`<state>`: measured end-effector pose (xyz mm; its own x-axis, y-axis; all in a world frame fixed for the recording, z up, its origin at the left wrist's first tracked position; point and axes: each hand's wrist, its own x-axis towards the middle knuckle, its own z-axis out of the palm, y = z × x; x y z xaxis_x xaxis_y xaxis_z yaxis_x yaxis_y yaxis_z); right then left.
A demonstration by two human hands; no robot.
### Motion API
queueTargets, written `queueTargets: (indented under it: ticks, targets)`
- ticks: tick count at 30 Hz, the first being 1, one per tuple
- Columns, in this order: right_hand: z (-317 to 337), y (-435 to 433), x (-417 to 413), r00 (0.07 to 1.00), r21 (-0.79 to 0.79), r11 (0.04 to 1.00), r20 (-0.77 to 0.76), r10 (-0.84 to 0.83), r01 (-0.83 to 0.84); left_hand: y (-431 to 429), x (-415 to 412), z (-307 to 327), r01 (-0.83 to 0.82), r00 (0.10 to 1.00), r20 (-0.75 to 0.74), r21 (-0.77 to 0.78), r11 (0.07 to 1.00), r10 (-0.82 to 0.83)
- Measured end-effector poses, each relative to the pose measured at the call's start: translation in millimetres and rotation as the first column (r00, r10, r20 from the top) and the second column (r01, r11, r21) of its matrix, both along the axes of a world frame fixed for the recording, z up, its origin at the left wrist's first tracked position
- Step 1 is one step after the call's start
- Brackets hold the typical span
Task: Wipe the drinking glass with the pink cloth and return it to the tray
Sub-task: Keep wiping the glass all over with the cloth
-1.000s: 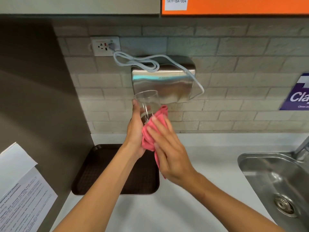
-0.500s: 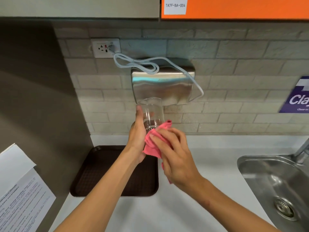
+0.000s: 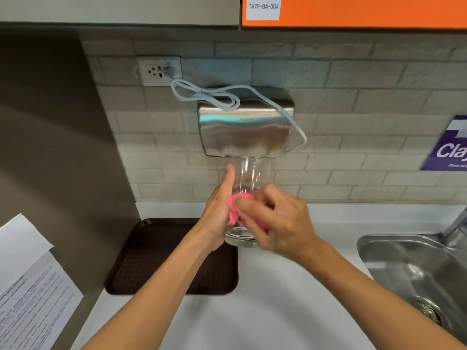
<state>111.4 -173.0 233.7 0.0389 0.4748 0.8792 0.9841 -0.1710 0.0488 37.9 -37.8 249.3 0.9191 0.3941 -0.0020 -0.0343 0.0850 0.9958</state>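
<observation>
I hold a clear drinking glass (image 3: 249,175) upright in the air, just past the right edge of the dark brown tray (image 3: 151,261). My left hand (image 3: 218,210) grips the glass from its left side, thumb up along the wall. My right hand (image 3: 280,223) presses the bunched pink cloth (image 3: 237,208) against the lower front of the glass. Most of the cloth is hidden under my right fingers. The tray lies on the white counter with nothing on it.
A steel hand dryer (image 3: 246,125) with a white cable hangs on the tiled wall right behind the glass rim. A steel sink (image 3: 417,274) lies at the right. Printed paper sheets (image 3: 27,286) hang at the left on a dark panel.
Both hands have shifted right and lower with the glass. The right hand has slid the cloth down from the glass's middle to its lower part, bunching it smaller.
</observation>
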Motion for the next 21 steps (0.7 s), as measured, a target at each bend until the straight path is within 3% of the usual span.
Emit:
queueTargets:
  ticks: [3,5,11,15,18,21]
  targets:
    - [29,4,13,0.996,0.132,0.991,-0.085,-0.025,0.036,-6,1,-1,0.013,0.999,0.051,0.017,1.0,-0.013]
    - [30,4,13,0.997,0.137,0.99,-0.073,-0.01,0.02,-5,0,2,0.022,0.998,0.053,0.007,1.0,-0.023]
    - [-10,-4,-6,0.978,-0.134,0.984,0.157,0.14,-0.12,6,-1,8,-0.091,0.995,0.027,-0.176,0.98,0.097]
    - [33,2,17,0.995,0.022,0.999,0.101,0.026,-0.028,2,-3,-1,0.015,1.0,0.024,-0.074,0.997,-0.013]
    - [51,3,27,0.999,0.126,0.992,0.038,-0.017,0.012,-1,-5,-2,0.027,0.999,0.047,-0.121,0.992,-0.022]
    - [21,-2,12,0.992,0.027,0.997,0.109,0.066,-0.07,3,-4,-3,0.025,0.999,0.043,-0.101,0.995,-0.021]
